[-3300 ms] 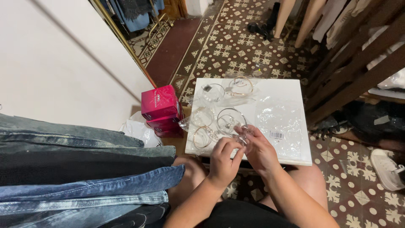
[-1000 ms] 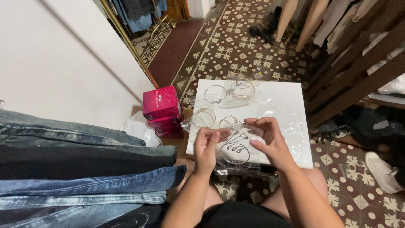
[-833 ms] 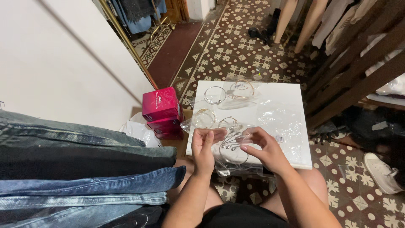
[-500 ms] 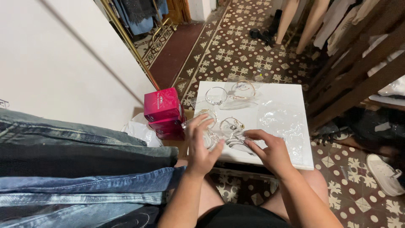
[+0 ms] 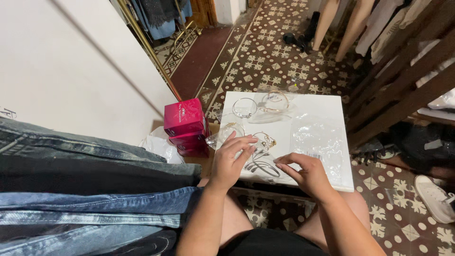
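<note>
A white square board (image 5: 327, 105) rests across my knees with several metal bangles on it. My left hand (image 5: 231, 159) lies flat, fingers spread, over a bangle in a clear bag at the board's near left. My right hand (image 5: 303, 171) presses its fingertips on the clear bag holding a silver swirl bangle (image 5: 261, 166) at the near edge. A gold bangle (image 5: 265, 140) lies just beyond my fingers. A silver bangle (image 5: 244, 107) and a gold one (image 5: 276, 101) sit at the far edge.
Empty clear plastic bags (image 5: 316, 137) cover the board's right half. Stacked pink boxes (image 5: 186, 125) stand left of the board, folded jeans (image 5: 90, 189) pile at my left. Patterned tile floor, wooden rails (image 5: 403, 57) at right, a white shoe (image 5: 436, 199).
I lowered the bagged swirl bangle from in front of me onto the board's near edge. My left hand let go and moved flat over the bangle at the left.
</note>
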